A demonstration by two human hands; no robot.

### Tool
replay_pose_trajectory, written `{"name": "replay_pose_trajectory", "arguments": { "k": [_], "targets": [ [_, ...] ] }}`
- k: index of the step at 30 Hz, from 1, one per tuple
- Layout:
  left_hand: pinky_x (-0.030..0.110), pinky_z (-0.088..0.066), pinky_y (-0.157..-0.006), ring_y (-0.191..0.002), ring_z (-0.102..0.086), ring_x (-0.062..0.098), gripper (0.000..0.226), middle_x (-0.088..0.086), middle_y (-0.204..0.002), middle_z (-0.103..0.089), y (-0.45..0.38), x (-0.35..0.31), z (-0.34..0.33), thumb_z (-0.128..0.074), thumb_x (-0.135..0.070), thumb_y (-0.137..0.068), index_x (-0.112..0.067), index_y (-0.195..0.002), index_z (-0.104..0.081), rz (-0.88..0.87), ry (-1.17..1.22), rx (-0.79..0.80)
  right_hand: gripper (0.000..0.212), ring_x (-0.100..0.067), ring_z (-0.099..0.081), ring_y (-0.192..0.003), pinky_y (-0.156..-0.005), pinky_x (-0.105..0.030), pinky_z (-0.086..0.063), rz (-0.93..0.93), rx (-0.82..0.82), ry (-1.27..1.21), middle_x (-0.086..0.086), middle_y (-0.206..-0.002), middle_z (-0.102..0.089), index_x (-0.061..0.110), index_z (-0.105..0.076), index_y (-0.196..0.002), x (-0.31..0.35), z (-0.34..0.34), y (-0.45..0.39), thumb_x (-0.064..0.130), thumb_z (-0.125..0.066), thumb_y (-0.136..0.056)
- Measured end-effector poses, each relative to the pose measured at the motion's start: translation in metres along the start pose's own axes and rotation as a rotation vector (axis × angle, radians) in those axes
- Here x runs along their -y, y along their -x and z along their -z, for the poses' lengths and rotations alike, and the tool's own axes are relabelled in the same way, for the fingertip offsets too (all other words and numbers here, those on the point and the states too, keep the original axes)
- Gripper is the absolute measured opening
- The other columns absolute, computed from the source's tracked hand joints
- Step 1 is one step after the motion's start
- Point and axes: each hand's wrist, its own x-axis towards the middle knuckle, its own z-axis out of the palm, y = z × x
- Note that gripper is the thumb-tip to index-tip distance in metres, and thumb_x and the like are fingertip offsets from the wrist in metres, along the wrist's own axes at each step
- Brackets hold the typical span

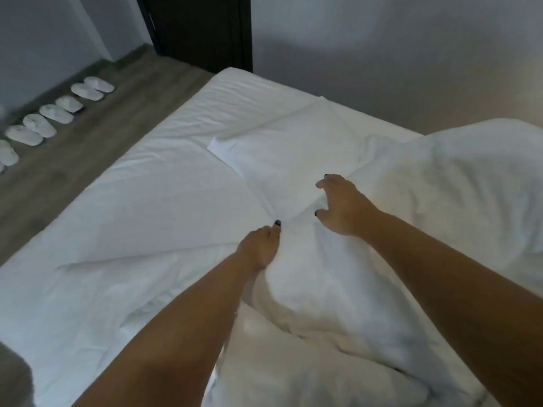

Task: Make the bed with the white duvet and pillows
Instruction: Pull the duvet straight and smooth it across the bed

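A white pillow (282, 148) lies flat near the head of the bed (141, 207), against the wall. The white duvet (411, 207) is bunched in a thick heap across the right half of the bed and down toward me. My left hand (260, 245) grips a fold of the duvet at its near corner, next to the pillow's lower edge. My right hand (340, 207) hovers over the duvet edge where it overlaps the pillow, fingers spread and slightly curled, holding nothing.
The left half of the bed shows a wrinkled white sheet. A row of several white slippers (55, 118) lines the wooden floor (97, 142) along the left wall. A dark door frame (202, 30) stands behind the bed's far corner.
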Motion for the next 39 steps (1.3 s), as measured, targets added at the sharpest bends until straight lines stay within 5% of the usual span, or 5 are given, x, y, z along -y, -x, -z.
{"name": "replay_pose_trajectory", "arguments": {
  "k": [3,8,16,26,39],
  "targets": [
    [0.039,-0.044,-0.09,-0.1,-0.061,0.03,0.049,0.007,-0.094,-0.065,0.042,-0.014,-0.033,-0.021,-0.044,-0.105,-0.014,-0.086,-0.055,-0.078,0.176,0.03,0.059,-0.02,-0.005,-0.15,-0.12,-0.046,-0.003,0.133,0.133,0.365,0.0,-0.161,-0.019,0.019,-0.029,-0.15,0.001,-0.014,-0.015,0.045,-0.041,-0.099],
    [0.04,-0.043,-0.077,-0.071,-0.055,0.018,0.045,-0.003,-0.066,-0.055,0.079,-0.013,-0.02,-0.036,-0.047,-0.1,-0.019,-0.065,-0.044,-0.108,0.412,0.106,0.074,-0.023,-0.048,-0.126,-0.114,-0.048,-0.016,-0.113,0.311,0.485,-0.004,-0.132,-0.059,0.022,-0.061,-0.126,-0.036,-0.012,0.007,0.062,-0.007,-0.094],
    [0.038,-0.056,-0.071,-0.073,-0.065,0.021,0.036,0.005,-0.084,-0.068,0.005,-0.039,-0.011,-0.073,-0.028,-0.083,-0.011,-0.11,-0.057,0.159,0.731,0.049,0.056,-0.032,-0.06,-0.063,-0.065,-0.035,-0.047,-0.311,-0.103,0.051,-0.01,-0.062,-0.06,0.002,-0.061,-0.08,-0.072,-0.002,0.12,0.044,-0.03,-0.098],
    [0.033,-0.043,-0.108,-0.116,-0.06,0.016,0.091,-0.004,-0.129,-0.062,-0.039,-0.158,-0.079,-0.075,-0.072,-0.066,-0.016,-0.135,-0.055,-0.056,0.736,0.429,0.06,-0.025,-0.056,-0.116,-0.088,-0.027,-0.039,-0.582,-0.222,-0.237,-0.007,-0.125,-0.061,0.019,-0.04,-0.14,-0.092,-0.03,0.159,0.05,-0.053,-0.09],
    [0.016,-0.052,-0.069,-0.076,-0.066,0.004,0.014,-0.012,-0.079,-0.068,0.084,-0.177,-0.085,-0.072,-0.035,-0.088,-0.024,-0.081,-0.066,-0.082,0.828,0.042,0.079,-0.02,-0.061,-0.098,-0.09,-0.031,-0.044,-0.755,-0.302,-0.385,-0.001,-0.089,-0.067,0.018,-0.034,-0.14,-0.083,-0.005,0.221,0.059,-0.06,-0.078]
  ]
}}
